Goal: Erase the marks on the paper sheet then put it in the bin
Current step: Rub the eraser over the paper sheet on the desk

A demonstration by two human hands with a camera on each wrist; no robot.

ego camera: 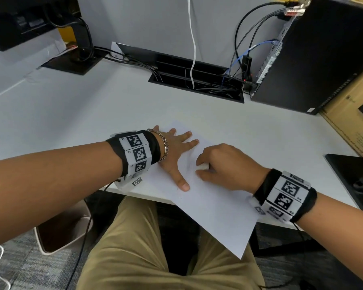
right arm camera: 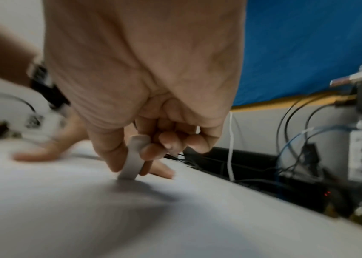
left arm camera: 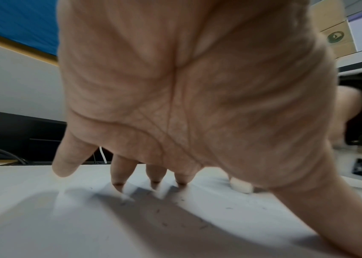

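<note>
The sheet (ego camera: 208, 197) lies flat on the bench (ego camera: 92, 105), skewed, its long axis running from the far left down toward the near right, and the near corner hangs off the bench edge over the person's lap. It looks thin, light and floppy, likely to slide or wrinkle under rubbing, so pinning it flat is the sensible hold; for the bin later, that overhanging corner looks the easy place to pinch. The left hand (ego camera: 176, 151) is spread, fingers straight, pressing the far end down. The right hand (ego camera: 224, 166) has thumb and fingers clamped on a small white eraser (right arm camera: 131, 157), its lower end touching the paper just beside the left thumb. Dark crumbs (left arm camera: 164, 220) dot the paper by the left palm. A beige bin (ego camera: 59, 233) stands on the floor, low left.
</note>
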